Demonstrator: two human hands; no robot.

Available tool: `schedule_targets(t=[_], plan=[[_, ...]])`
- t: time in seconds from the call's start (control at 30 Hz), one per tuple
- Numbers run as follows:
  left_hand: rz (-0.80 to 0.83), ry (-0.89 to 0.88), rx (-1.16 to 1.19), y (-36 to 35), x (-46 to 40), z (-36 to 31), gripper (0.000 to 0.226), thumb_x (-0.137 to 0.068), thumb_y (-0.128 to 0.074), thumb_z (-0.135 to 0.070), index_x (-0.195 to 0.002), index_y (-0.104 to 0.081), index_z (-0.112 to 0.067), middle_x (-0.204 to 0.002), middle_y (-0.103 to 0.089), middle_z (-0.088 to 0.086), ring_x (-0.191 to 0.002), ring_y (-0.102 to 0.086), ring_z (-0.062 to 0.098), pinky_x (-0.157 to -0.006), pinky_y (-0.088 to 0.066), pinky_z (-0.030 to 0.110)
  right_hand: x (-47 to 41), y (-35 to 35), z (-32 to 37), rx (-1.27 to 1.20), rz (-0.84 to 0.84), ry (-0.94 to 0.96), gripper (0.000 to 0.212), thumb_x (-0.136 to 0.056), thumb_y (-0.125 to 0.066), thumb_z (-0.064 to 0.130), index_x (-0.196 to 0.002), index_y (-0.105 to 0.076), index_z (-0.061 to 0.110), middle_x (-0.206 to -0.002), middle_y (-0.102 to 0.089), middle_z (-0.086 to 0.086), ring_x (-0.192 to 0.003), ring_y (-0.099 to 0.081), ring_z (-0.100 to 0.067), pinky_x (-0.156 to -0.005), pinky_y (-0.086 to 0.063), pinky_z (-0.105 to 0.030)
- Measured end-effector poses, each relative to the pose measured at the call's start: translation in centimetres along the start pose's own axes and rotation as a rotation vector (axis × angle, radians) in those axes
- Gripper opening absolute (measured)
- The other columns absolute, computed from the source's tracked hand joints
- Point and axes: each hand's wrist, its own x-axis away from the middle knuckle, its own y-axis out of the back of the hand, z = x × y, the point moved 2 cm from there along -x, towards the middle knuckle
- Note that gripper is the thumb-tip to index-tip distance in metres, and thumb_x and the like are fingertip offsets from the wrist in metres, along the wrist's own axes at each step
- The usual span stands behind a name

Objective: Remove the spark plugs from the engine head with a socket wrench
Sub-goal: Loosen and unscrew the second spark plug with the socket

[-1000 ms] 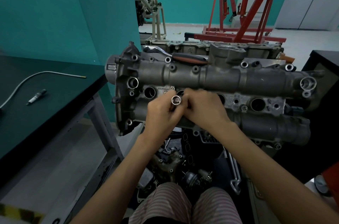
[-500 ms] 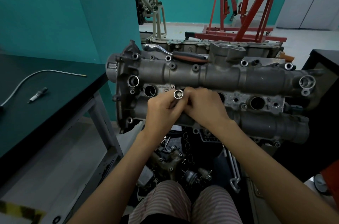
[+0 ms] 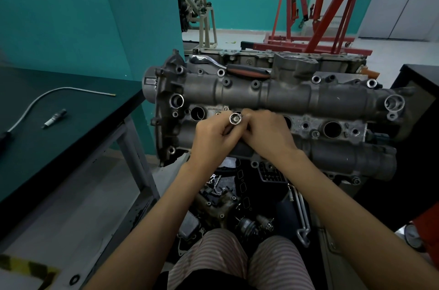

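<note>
Head view: left hand and right hand pressed together, fingers of both curled tight round a shiny socket. Socket poking up between the two hands, open end facing up, right over the engine head. Wrench lying beyond the hands on the head's far edge. Loose plug on the table, well left of the left hand.

Both forearms reach forward, hands meeting knuckle to knuckle: left hand fingers curled tight, right hand curled and pressed against it.
</note>
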Motion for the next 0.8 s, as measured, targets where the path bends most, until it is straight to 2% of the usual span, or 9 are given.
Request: schedule_targets(t=[0.07, 0.17, 0.3, 0.4, 0.47, 0.5, 0.6, 0.7, 0.8], plan=[[0.007, -0.007, -0.01, 0.02, -0.01, -0.02, 0.04, -0.085, -0.06, -0.021, -0.063, -0.027, -0.02, -0.053, -0.024, -0.008, -0.052, -0.025, 0.008, -0.05, -0.022, 0.009, -0.02, -0.13, 0.09, 0.026, 0.001, 0.025, 0.024, -0.089, -0.048, 0.032, -0.091, -0.055, 0.009, -0.09, -0.066, -0.014, -0.085, -0.06, -0.035, -0.058, -0.026, -0.032], [0.028, 0.072, 0.012, 0.16, 0.13, 0.0, 0.031, -0.084, -0.057, -0.027, -0.067, -0.033, -0.016, -0.054, -0.028, -0.012, -0.05, -0.029, 0.008, -0.049, -0.024, 0.01, 0.09, -0.11, 0.24, -0.001, 0.0, 0.046, 0.02, -0.087, -0.05, 0.029, -0.09, -0.045, 0.01, -0.088, -0.064, -0.016, -0.081, -0.059, -0.037, -0.055, -0.023, -0.032], [0.042, 0.123, 0.041, 0.2, 0.17, -0.02, 0.031, -0.086, -0.051, -0.025, -0.065, -0.034, -0.011, -0.052, -0.032, -0.004, -0.049, -0.03, 0.01, -0.047, -0.023, 0.014, 0.15, 0.23, 0.49, -0.056, -0.023, 0.009, 0.026, -0.085, -0.049, 0.035, -0.084, -0.03, 0.017, -0.077, -0.064, -0.017, -0.069, -0.061, -0.037, -0.049, -0.019, -0.03], [0.032, 0.114, -0.008, 0.1, -0.09, -0.2, 0.039, -0.086, -0.054, -0.03, -0.061, -0.029, -0.015, -0.05, -0.026, -0.006, -0.051, -0.027, 0.011, -0.046, -0.021, 0.02, 0.09, 0.34, 0.36, -0.048, 0.003, -0.032, 0.024, -0.083, -0.053, 0.041, -0.076, -0.045, 0.019, -0.076, -0.065, -0.016, -0.074, -0.062, -0.037, -0.054, -0.027, -0.03], [0.017, 0.12, -0.002, 0.06, -0.15, -0.2, 0.04, -0.085, -0.056, -0.031, -0.06, -0.029, -0.016, -0.05, -0.027, -0.002, -0.051, -0.025, 0.01, -0.046, -0.021, 0.023, 0.06, 0.36, 0.33, -0.027, 0.003, 0.0, 0.023, -0.084, -0.054, 0.038, -0.08, -0.06, 0.016, -0.079, -0.066, -0.015, -0.077, -0.062, -0.037, -0.057, -0.028, -0.03], [0.018, 0.118, -0.001, 0.05, -0.12, -0.2, 0.039, -0.084, -0.056, -0.031, -0.061, -0.03, -0.015, -0.05, -0.029, 0.0, -0.052, -0.026, 0.011, -0.047, -0.021, 0.022, 0.06, 0.28, 0.33, -0.005, 0.006, 0.02, 0.023, -0.086, -0.053, 0.036, -0.084, -0.061, 0.014, -0.082, -0.067, -0.015, -0.079, -0.061, -0.036, -0.057, -0.028, -0.031], [0.041, 0.122, 0.015, 0.15, 0.14, -0.22, 0.033, -0.084, -0.056, -0.029, -0.065, -0.036, -0.011, -0.053, -0.037, 0.002, -0.051, -0.032, 0.013, -0.048, -0.027, 0.02, 0.06, -0.1, 0.23, -0.014, 0.011, 0.031, 0.02, -0.088, -0.05, 0.031, -0.088, -0.046, 0.012, -0.088, -0.064, -0.015, -0.081, -0.059, -0.036, -0.057, -0.027, -0.032], [0.045, 0.145, 0.034, 0.24, 0.25, -0.26, 0.029, -0.084, -0.051, -0.026, -0.067, -0.038, -0.007, -0.054, -0.039, 0.002, -0.05, -0.034, 0.014, -0.048, -0.03, 0.026, 0.06, 0.04, 0.28, -0.052, -0.006, 0.002, 0.023, -0.088, -0.047, 0.031, -0.087, -0.03, 0.016, -0.084, -0.063, -0.016, -0.075, -0.06, -0.037, -0.052, -0.025, -0.031], [0.031, 0.124, -0.004, 0.19, 0.17, -0.15, 0.031, -0.086, -0.052, -0.026, -0.064, -0.036, -0.012, -0.051, -0.034, 0.0, -0.049, -0.03, 0.014, -0.047, -0.027, 0.025, 0.08, 0.29, 0.37, -0.071, -0.001, -0.04, 0.025, -0.084, -0.048, 0.036, -0.082, -0.03, 0.019, -0.077, -0.064, -0.015, -0.072, -0.061, -0.037, -0.053, -0.025, -0.03]])
